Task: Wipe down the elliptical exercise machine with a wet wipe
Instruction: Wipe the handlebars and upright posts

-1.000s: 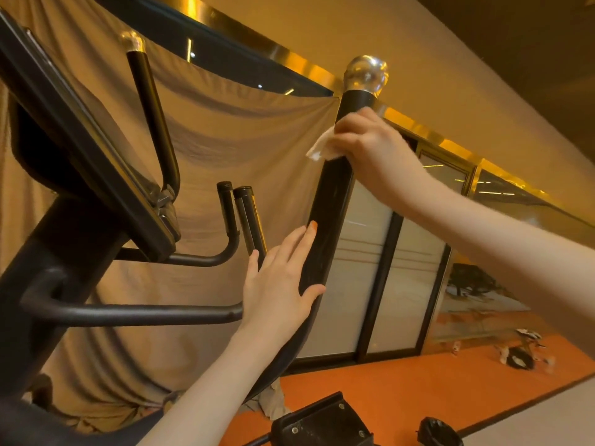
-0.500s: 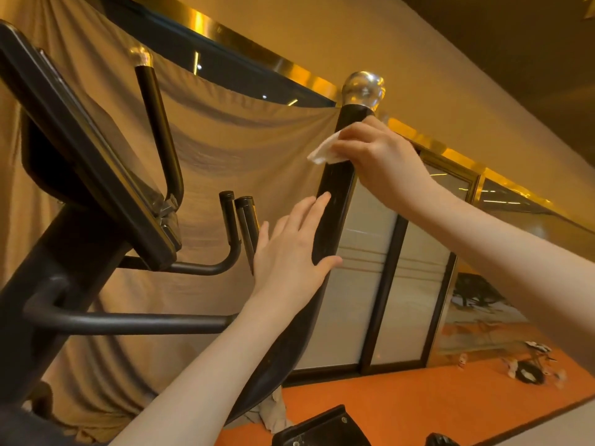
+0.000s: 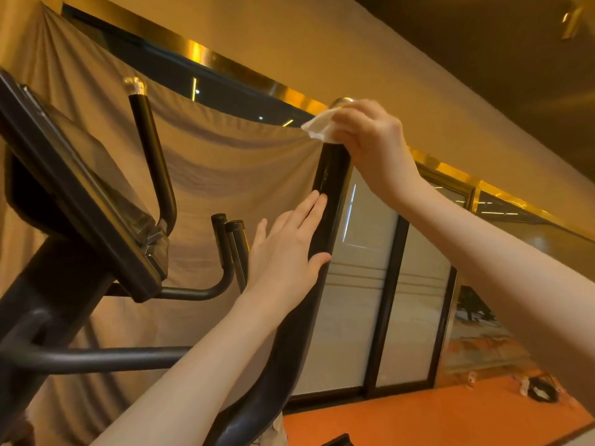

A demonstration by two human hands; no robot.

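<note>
**Slip risk at the handle top**

Right hand curled round a white wet wipe, capping the chrome knob of the right moving handle. Left hand flat, fingers straight, bracing the same bar lower down. Likely trouble: handle swinging under pressure, wipe sliding off the rounded knob. Console and far handle further left.

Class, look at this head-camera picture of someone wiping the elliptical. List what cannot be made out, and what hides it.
1. Silver knob atop the right handlebar: mostly covered by the wet wipe and right hand.
2. Console screen: seen edge-on, contents unreadable.
3. Objects on the orange floor: too small.
4. Left hand palm: faces away, so contact with the bar is unclear.
</note>
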